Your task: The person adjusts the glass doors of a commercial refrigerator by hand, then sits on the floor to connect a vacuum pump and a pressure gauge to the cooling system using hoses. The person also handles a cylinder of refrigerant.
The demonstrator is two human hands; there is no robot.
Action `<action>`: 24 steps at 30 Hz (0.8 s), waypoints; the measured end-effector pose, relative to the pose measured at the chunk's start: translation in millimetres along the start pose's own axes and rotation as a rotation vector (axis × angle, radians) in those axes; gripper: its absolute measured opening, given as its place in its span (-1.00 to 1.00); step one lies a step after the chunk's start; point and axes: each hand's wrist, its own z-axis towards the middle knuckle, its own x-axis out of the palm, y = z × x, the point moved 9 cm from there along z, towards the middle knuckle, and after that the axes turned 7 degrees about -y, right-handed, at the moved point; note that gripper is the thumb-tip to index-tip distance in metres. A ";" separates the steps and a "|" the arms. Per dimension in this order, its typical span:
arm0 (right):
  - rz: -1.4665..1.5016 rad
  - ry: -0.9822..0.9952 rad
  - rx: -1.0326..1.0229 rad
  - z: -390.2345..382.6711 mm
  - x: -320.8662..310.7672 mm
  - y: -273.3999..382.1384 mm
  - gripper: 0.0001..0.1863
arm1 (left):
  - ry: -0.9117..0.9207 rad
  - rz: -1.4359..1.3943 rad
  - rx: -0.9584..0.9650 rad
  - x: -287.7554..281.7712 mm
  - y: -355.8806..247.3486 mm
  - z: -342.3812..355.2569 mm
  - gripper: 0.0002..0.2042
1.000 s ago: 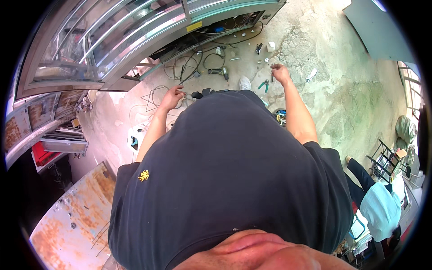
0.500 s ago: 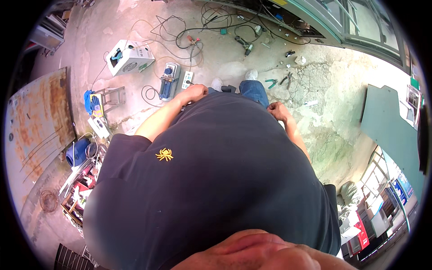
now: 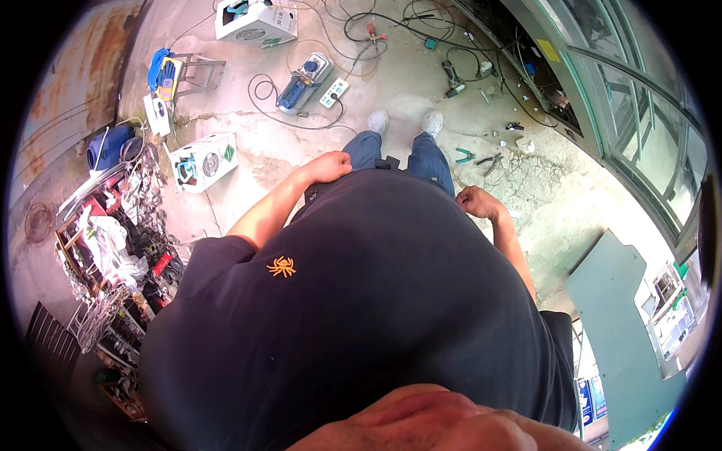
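My left hand [image 3: 329, 166] is curled closed at the left side of my waist, against the blue jeans [image 3: 366, 149] and the edge of my black T-shirt [image 3: 391, 248]. On the other side, my right hand [image 3: 480, 201] is closed too, its fingers bent in by the right hip at the shirt's edge. Whatever the fingers of either hand pinch is hidden. A small black piece [image 3: 387, 162] shows at the front of my waist. Nearest on the floor to my right hand lie green-handled pliers [image 3: 465, 155] and dark-handled pliers [image 3: 490, 162].
Ahead stand a blue-grey pump [image 3: 304, 81], a white power strip [image 3: 334, 92] and a white carton [image 3: 257, 22]. Another carton [image 3: 203, 161] stands left. A drill [image 3: 453, 80] lies among hoses. Clutter [image 3: 113, 248] fills the left; a green metal frame [image 3: 594, 113] runs along the right.
The view has shifted, showing more of my legs and shoes and a second carton at left. Both hands stay closed by my waist.
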 end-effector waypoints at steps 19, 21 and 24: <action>0.055 0.368 -0.009 28.9 5.5 30.2 -0.73 | 0.257 -0.511 -0.327 47.3 43.9 -84.2 -0.81; 0.158 0.462 -0.086 51.5 8.6 12.5 -0.73 | 0.250 -0.326 -0.109 52.6 44.9 -73.1 -0.87; 0.294 0.311 0.073 170.4 -60.6 -62.0 -0.69 | 0.369 -0.660 -0.418 60.1 79.1 2.9 -0.91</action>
